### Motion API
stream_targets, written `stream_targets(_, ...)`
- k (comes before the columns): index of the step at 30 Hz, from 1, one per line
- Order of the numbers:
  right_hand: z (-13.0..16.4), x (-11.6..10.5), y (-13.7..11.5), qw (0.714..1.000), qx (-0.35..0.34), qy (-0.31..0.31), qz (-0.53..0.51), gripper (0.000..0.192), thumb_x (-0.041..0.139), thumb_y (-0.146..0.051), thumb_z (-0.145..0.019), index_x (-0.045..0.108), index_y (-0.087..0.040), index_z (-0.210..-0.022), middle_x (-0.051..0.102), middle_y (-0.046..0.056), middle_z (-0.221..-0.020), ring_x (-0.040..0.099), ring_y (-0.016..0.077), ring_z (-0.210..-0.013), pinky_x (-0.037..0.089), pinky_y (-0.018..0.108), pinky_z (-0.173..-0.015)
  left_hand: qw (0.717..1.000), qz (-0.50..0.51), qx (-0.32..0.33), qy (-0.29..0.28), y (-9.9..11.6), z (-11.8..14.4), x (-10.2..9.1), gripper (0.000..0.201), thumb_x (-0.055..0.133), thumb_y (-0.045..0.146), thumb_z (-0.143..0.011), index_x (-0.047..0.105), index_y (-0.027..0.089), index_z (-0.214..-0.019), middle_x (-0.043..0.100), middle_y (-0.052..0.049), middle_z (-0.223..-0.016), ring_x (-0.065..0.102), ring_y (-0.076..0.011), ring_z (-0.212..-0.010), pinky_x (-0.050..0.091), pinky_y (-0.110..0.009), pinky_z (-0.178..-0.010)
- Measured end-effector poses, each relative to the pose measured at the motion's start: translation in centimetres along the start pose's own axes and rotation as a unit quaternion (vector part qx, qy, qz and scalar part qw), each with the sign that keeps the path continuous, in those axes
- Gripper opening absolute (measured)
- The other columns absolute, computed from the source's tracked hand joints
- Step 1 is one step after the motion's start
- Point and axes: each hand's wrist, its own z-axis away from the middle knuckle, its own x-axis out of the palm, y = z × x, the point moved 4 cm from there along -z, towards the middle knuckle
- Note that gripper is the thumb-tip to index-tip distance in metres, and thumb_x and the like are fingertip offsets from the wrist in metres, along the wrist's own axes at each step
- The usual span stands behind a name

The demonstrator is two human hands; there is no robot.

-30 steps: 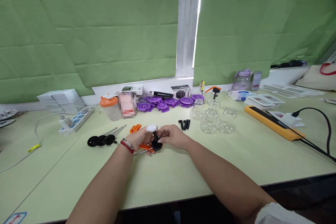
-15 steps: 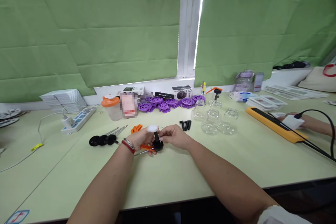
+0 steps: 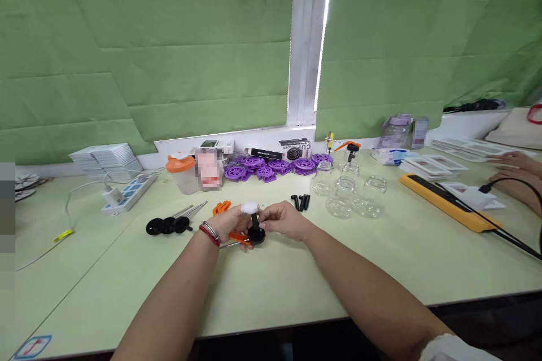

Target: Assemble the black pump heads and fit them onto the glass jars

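Note:
My left hand (image 3: 234, 224) is closed around a black round cap (image 3: 256, 235) with an upright black stem topped by a white rounded piece (image 3: 249, 208). An orange lever (image 3: 239, 238) and a thin metal rod stick out on the cap's left, under my fingers. My right hand (image 3: 284, 220) pinches beside the stem, at the cap's rim; what lies between those fingertips is too small to make out. Left of my hands lie black discs with metal rods (image 3: 168, 225) and orange levers (image 3: 221, 207). Short black tubes (image 3: 301, 202) lie beyond my right hand.
Clear glass jars (image 3: 339, 207) stand right of centre, one behind with a black top and orange lever (image 3: 348, 146). Purple wheel-shaped parts (image 3: 266, 172) line the back. A power strip (image 3: 130, 194), an orange-lidded cup (image 3: 181, 174), a yellow-orange bar (image 3: 446, 203) and another person's hands (image 3: 514, 172) flank the workspace.
My hands keep nearly the same hold on the cap. At the right, the other person's hand has left the white plug and is now farther back, with two hands showing near the white cards.

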Motion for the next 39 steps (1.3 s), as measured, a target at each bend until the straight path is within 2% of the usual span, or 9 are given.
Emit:
stream_targets(7,0.04,-0.09,-0.18,1.000,0.009,0.014,0.003,0.022,0.077,-0.027,-0.060,0.069,-0.012,-0.074,0.062,-0.001,-0.062,0.050,0.0085,-0.056,0.040,0.025,-0.058,1.000,0.006,0.001,0.009,-0.17,0.07,-0.12,0.051,0.044,0.060,-0.074,0.051,0.023,-0.107,0.066,-0.005,-0.074,0.062,-0.0218,-0.053,0.047,-0.032,-0.047)
stream_targets(13,-0.05,-0.06,-0.01,1.000,0.007,0.010,0.004,0.024,0.077,-0.027,-0.060,0.064,-0.012,-0.073,0.063,0.000,-0.065,0.053,0.0088,-0.058,0.041,0.024,-0.059,1.000,-0.001,-0.004,0.026,-0.03,0.18,0.13,0.053,0.044,0.063,-0.073,0.053,0.022,-0.105,0.067,-0.006,-0.074,0.062,-0.0224,-0.053,0.047,-0.033,-0.047)
stream_targets(21,-0.13,-0.33,0.14,0.999,-0.002,0.014,0.029,0.023,0.075,-0.029,-0.064,0.067,-0.011,-0.077,0.061,0.000,-0.064,0.050,0.0079,-0.056,0.041,0.023,-0.056,0.999,-0.006,-0.010,0.049,-0.15,0.34,0.08,0.056,0.041,0.067,-0.072,0.055,0.022,-0.102,0.066,-0.006,-0.073,0.062,-0.0225,-0.056,0.047,-0.032,-0.047)
stream_targets(28,-0.03,-0.21,-0.02,1.000,0.007,0.015,0.025,0.025,0.074,-0.031,-0.065,0.069,-0.012,-0.081,0.065,0.002,-0.069,0.052,0.0089,-0.058,0.042,0.025,-0.058,0.999,-0.015,-0.004,0.029,-0.06,0.35,0.16,0.059,0.041,0.069,-0.072,0.056,0.020,-0.102,0.065,-0.007,-0.072,0.063,-0.0214,-0.057,0.047,-0.030,-0.047)
stream_targets(35,-0.16,-0.08,0.01,1.000,0.002,0.017,0.001,0.024,0.075,-0.030,-0.064,0.069,-0.012,-0.080,0.063,0.000,-0.064,0.053,0.0094,-0.057,0.042,0.026,-0.057,0.999,-0.010,0.004,0.038,-0.44,0.42,-0.01,0.061,0.039,0.069,-0.073,0.056,0.019,-0.105,0.065,-0.009,-0.077,0.062,-0.0215,-0.060,0.045,-0.028,-0.046)
stream_targets(39,-0.31,-0.15,0.35,1.000,0.002,0.015,-0.009,0.025,0.075,-0.031,-0.065,0.068,-0.012,-0.080,0.061,-0.001,-0.062,0.053,0.0092,-0.056,0.042,0.026,-0.057,0.999,-0.017,0.001,0.034,-0.47,0.36,0.05,0.061,0.036,0.070,-0.074,0.053,0.022,-0.107,0.064,-0.006,-0.078,0.062,-0.0206,-0.061,0.045,-0.027,-0.046)
